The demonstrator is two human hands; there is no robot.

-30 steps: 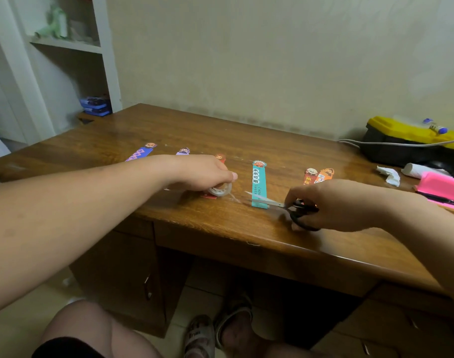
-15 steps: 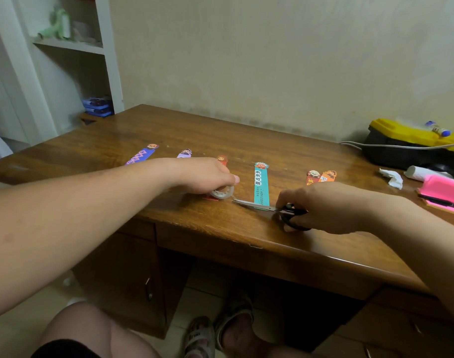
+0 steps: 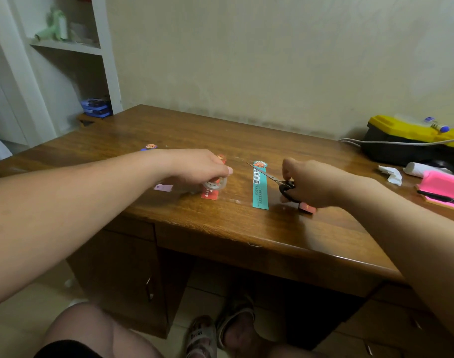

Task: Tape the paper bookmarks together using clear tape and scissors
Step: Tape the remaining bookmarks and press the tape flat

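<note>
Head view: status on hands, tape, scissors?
Left hand grips tape roll, over red bookmark. Right hand holds scissors, blades across teal bookmark. Orange-red bookmark partly under right hand.

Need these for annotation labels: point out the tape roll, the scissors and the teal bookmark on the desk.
tape roll (image 3: 215,184): head view, on the clear ring's front face.
scissors (image 3: 283,189): head view, on the black handle loop.
teal bookmark (image 3: 260,188): head view, on the middle of its printed strip.
</note>
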